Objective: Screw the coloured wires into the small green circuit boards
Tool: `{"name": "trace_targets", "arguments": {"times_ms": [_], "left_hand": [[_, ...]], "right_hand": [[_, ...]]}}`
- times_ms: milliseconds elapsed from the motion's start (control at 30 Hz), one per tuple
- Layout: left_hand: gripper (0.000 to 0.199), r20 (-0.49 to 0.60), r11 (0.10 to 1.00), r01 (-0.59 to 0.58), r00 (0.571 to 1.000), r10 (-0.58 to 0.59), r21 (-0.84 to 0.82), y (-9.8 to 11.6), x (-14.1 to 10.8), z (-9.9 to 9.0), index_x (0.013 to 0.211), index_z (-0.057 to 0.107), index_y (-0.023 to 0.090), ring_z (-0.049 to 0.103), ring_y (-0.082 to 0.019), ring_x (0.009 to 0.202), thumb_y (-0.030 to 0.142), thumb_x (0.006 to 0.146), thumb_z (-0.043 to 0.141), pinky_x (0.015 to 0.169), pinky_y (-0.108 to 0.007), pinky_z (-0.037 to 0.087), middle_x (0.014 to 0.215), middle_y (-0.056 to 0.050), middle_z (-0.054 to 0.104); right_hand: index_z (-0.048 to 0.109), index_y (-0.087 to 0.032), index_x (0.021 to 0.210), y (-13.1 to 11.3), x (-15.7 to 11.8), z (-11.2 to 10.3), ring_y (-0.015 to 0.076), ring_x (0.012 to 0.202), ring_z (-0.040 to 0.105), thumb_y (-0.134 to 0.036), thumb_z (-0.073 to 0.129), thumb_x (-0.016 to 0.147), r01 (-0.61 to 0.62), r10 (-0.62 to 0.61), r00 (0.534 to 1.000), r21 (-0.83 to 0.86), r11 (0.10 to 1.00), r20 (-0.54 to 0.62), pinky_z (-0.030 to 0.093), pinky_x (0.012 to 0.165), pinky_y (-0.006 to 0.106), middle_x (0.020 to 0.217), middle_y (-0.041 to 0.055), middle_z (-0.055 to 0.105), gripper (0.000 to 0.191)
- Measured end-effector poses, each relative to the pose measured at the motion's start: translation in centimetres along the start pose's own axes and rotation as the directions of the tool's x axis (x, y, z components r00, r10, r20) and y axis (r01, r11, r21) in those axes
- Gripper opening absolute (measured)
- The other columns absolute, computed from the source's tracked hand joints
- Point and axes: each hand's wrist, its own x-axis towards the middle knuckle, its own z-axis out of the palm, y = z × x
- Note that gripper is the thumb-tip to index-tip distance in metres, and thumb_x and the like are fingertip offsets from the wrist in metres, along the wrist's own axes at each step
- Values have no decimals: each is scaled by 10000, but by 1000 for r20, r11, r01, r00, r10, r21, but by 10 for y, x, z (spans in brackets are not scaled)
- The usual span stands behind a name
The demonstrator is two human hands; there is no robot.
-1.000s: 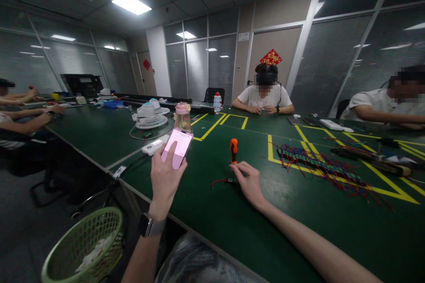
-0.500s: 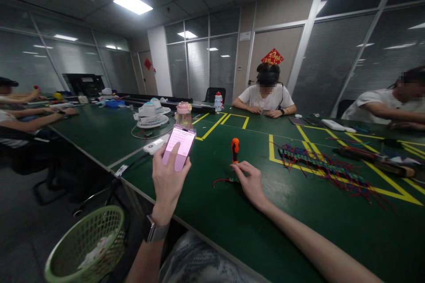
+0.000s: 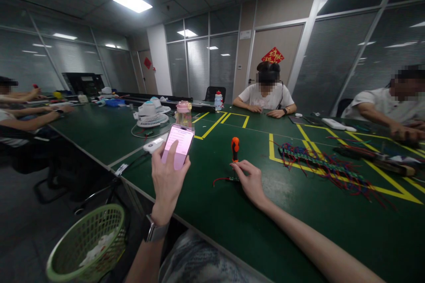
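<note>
My left hand (image 3: 169, 177) is closed round a phone (image 3: 178, 143) with a lit pinkish screen, and one finger lies over the screen. A screwdriver (image 3: 235, 148) with an orange and black handle stands upright on the green table. My right hand (image 3: 249, 179) pinches it just below the handle, where the fingers cover much of the shaft. Under that hand lies a small green circuit board (image 3: 233, 179), partly hidden, with a red wire (image 3: 219, 180) running out to the left.
A long bundle of boards and wires (image 3: 325, 166) lies to the right among yellow tape lines. Beyond the phone are a white power bank-like box (image 3: 154, 144), a pink-lidded bottle (image 3: 183, 112) and white fans (image 3: 151, 117). A green basket (image 3: 86, 239) stands at lower left. Co-workers sit around the table.
My hands, the phone and the screwdriver stay almost where they were. The co-worker at far right has moved an arm, and a hand now shows there.
</note>
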Motion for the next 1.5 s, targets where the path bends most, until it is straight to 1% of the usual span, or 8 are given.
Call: {"name": "trace_targets", "arguments": {"times_ms": [433, 833, 1133, 1267, 1333, 1400, 1467, 1500], "left_hand": [[494, -11, 1000, -15, 1000, 15, -13, 1, 0, -1, 1245, 528, 234, 482, -280, 1157, 267, 762, 624, 968, -399, 433, 1255, -119, 438], [552, 8, 1000, -16, 1000, 16, -4, 2, 0, -2, 1314, 471, 244, 480, -275, 1176, 287, 781, 607, 977, -396, 428, 1306, -111, 444], [442, 2, 999, -39, 999, 39, -14, -3, -2, 3, 1207, 556, 202, 480, -274, 1199, 291, 778, 610, 985, -391, 426, 1335, -117, 458], [349, -31, 998, -47, 998, 46, -36, -4, -1, 5, 1100, 594, 192, 489, -276, 1198, 299, 769, 613, 997, -380, 410, 1338, -117, 465], [355, 5, 999, 9, 1000, -9, -36, -7, 1, 3, 1083, 569, 193, 507, -277, 1183, 308, 751, 623, 969, -371, 426, 1308, -118, 498], [456, 114, 991, 136, 984, -134, -4, -14, 5, 0, 1122, 497, 188, 571, -283, 1094, 336, 717, 645, 876, -366, 474, 1199, -123, 576], [555, 275, 959, 272, 919, -284, 80, -25, 10, -2, 1145, 431, 182, 638, -297, 935, 381, 680, 662, 741, -366, 502, 1065, -120, 634], [566, 351, 953, 284, 885, -304, 110, -31, 12, -2, 1138, 415, 183, 648, -302, 902, 393, 674, 660, 711, -360, 500, 1047, -121, 639]], "right_hand": [[740, -188, 795, 2, 1, 1, 172, 659, 610, -329, 562, 866, 32, -32, 999, -1, 999, -5, 465, 616, 278, 724, 42, 677, 238], [744, -193, 814, 0, 1, 0, 176, 680, 615, -296, 580, 858, 3, -3, 1000, 13, 1000, 7, 462, 639, 282, 736, 37, 673, 198], [742, -188, 804, 0, 1, 0, 172, 674, 613, -304, 575, 861, 6, -6, 1000, 3, 1000, 5, 460, 639, 278, 727, 35, 669, 211], [740, -180, 808, 1, 0, 0, 170, 685, 611, -276, 578, 858, 9, -9, 1000, 1, 1000, 2, 453, 651, 277, 737, 36, 671, 194], [738, -178, 802, 1, 0, 0, 168, 684, 609, -263, 582, 855, 8, -8, 1000, 2, 1000, 0, 449, 649, 275, 736, 35, 670, 186], [737, -181, 802, 1, 0, 0, 167, 686, 609, -258, 583, 855, 4, -4, 1000, 9, 1000, 1, 449, 652, 275, 738, 32, 669, 180], [737, -184, 804, 1, -1, 1, 168, 694, 611, -257, 585, 854, 1, -1, 1000, 19, 1000, 3, 451, 658, 276, 744, 31, 670, 176], [736, -184, 804, 2, -1, 1, 169, 696, 611, -256, 585, 854, 0, 0, 1000, 21, 1000, 2, 451, 659, 276, 744, 31, 671, 174]]}}
